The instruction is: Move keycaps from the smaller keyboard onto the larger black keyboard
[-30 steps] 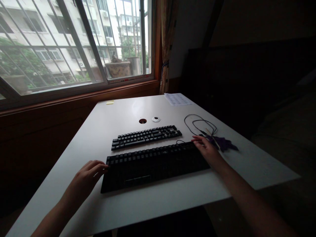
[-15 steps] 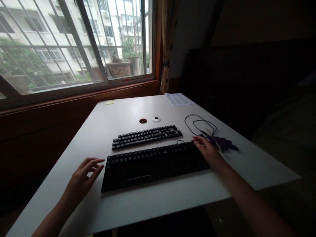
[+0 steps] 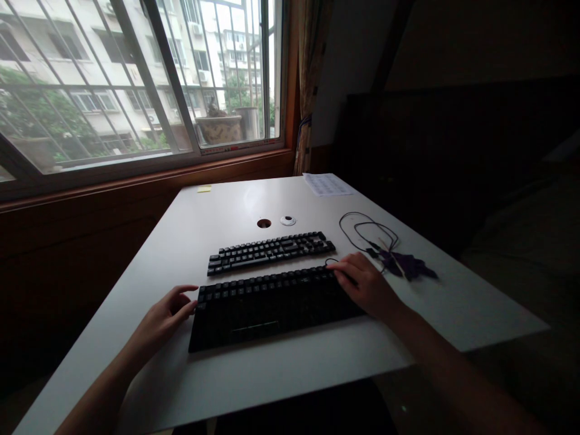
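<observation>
A black keyboard [image 3: 272, 311] lies on the white table, with keycaps showing along its back rows and a dark, hard-to-read front part. At its left end is my left hand [image 3: 165, 314], index finger and thumb apart, their tips at the keyboard's edge. My right hand [image 3: 367, 287] covers the keyboard's right end; its thumb and index finger are closed together at the back row. Whatever may be between those fingertips is too small to make out. Behind the keyboard, black keycaps [image 3: 269, 252] lie in rows, with white table showing in gaps among them.
Right of the keyboard lie a coiled black cable [image 3: 357, 222] and a purple cloth [image 3: 417, 267] with a thin stick across it. Further back are a round cable hole [image 3: 264, 223], its white ring cover [image 3: 288, 221], printed sheets [image 3: 327, 185] and yellow notes [image 3: 204, 189].
My right hand has shifted left along the keyboard's back row, and its fingers have closed. My left hand has come right, up to the keyboard's left edge.
</observation>
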`<state>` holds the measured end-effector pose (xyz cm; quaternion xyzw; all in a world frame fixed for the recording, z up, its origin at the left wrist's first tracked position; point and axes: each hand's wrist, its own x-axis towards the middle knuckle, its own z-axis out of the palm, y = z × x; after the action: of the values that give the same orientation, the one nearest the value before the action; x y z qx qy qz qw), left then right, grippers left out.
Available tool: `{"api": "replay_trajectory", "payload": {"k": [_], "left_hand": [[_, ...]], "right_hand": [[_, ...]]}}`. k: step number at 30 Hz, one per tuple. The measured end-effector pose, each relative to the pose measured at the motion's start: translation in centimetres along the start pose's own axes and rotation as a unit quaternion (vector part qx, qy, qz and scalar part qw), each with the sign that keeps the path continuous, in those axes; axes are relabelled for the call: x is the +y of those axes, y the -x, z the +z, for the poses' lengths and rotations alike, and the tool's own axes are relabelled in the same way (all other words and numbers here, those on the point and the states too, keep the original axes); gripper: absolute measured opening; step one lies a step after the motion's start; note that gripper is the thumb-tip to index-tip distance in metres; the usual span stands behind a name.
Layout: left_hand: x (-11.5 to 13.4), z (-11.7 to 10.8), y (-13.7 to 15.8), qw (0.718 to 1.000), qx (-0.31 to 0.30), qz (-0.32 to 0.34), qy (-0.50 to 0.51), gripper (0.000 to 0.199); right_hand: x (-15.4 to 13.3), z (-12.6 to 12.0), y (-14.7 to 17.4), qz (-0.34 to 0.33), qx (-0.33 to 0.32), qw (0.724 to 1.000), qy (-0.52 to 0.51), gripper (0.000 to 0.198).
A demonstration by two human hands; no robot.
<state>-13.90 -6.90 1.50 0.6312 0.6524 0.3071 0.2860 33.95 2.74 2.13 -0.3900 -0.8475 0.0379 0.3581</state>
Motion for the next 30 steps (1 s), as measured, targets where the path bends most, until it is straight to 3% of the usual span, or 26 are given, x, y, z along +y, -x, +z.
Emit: {"api": "replay_trajectory", "payload": {"k": [6, 11, 15, 19, 30], "left_hand": [[-0.7, 0.9, 0.3, 0.999, 0.041, -0.01, -0.002, 0.062], [-1.3, 1.4, 0.4, 0.998, 0.058, 0.002, -0.009, 0.056], [-1.7, 1.5, 0.3, 0.998, 0.067, 0.009, -0.019, 0.055], [-2.0, 1.7, 0.3, 0.998, 0.059, 0.01, -0.017, 0.053], [-1.2, 1.7, 0.4, 0.999, 0.05, 0.002, 0.014, 0.057]], "right_hand": [[-8.2, 5.8, -4.7, -0.196, -0.122, 0.972, -0.043, 0.026], [-12.0, 11.7, -7.9, -0.275, -0.169, 0.946, -0.022, 0.036], [-13.2, 14.9, -9.1, -0.316, -0.183, 0.931, -0.017, 0.044], [-13.1, 16.1, -9.0, -0.318, -0.191, 0.928, -0.022, 0.047], [-13.6, 15.6, -8.5, -0.292, -0.201, 0.935, -0.007, 0.049]]}}
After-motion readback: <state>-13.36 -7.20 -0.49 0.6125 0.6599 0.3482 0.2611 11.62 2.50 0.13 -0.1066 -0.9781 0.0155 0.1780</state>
